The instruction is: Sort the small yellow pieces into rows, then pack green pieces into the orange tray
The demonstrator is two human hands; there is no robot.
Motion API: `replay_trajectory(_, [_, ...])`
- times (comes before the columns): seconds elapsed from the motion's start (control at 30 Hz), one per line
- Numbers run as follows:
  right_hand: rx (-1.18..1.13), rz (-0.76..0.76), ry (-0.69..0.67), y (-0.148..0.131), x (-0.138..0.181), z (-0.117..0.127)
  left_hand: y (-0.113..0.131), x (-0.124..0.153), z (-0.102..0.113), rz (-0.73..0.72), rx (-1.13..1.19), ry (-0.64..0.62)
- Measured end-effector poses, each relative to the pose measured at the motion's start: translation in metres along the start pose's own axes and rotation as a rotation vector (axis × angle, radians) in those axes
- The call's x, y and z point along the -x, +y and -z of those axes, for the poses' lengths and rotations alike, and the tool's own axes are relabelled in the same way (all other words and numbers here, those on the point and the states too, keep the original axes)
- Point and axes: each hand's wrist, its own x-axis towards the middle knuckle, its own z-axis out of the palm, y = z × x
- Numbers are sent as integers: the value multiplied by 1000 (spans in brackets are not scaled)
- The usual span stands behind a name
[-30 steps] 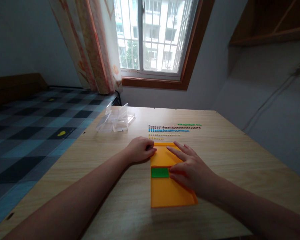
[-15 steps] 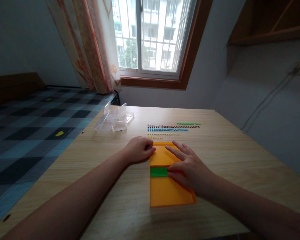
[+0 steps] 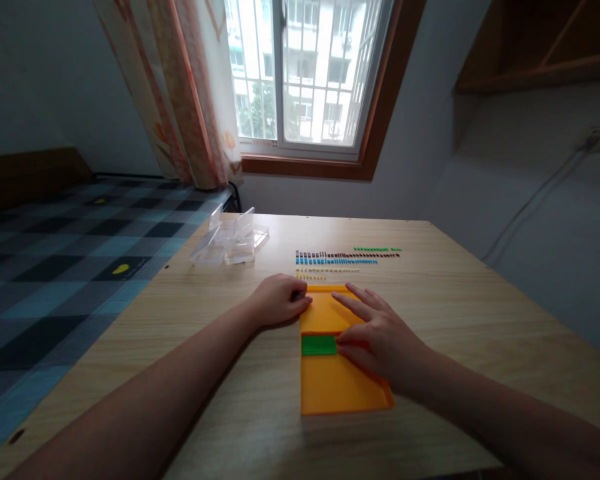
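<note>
Currently orange tray (image 3: 330, 393) is touched mid-table (image 3: 455, 300) by R hand (image 3: 380, 340), laid flat w/ fingers spread, against green plate (image 3: 319, 345) in it; L hand (image 3: 280, 300) is curled at far-left corner, grip can't be told.

A dim indoor view lit only by daylight from a window (image 3: 305, 73) at top centre, whose panes are bright and slightly washed out. The wall (image 3: 55, 80) on the left and the upper right corner sink into grey gloom. The wooden table (image 3: 455, 300) catches soft, even light without hard glare; faint shadows lie under the left hand (image 3: 280, 300), the right hand (image 3: 380, 340) and both forearms. The orange tray (image 3: 340, 390) is the most saturated colour. Wide-angle distortion leans the window frame and curtain (image 3: 180, 93) outward and stretches the forearms at the lower edge. The tiny coloured pieces (image 3: 337, 257) at mid-table are too small to look sharp.
</note>
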Motion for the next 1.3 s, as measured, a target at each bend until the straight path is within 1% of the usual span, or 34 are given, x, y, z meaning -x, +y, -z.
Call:
replay_trajectory(0.43, [-23,-1,0,3,0,-4,2,-1,1,16,5,0])
replay_trajectory(0.67, [-18,-4,12,1,0,-1,-1,0,-1,9,-7,12])
replay_trajectory(1.0, [-35,13,-33,-2,0,3,3,0,2,4,6,7])
replay_trajectory(1.3, [-39,5,-27,-2,0,3,1,0,1,6,12,3])
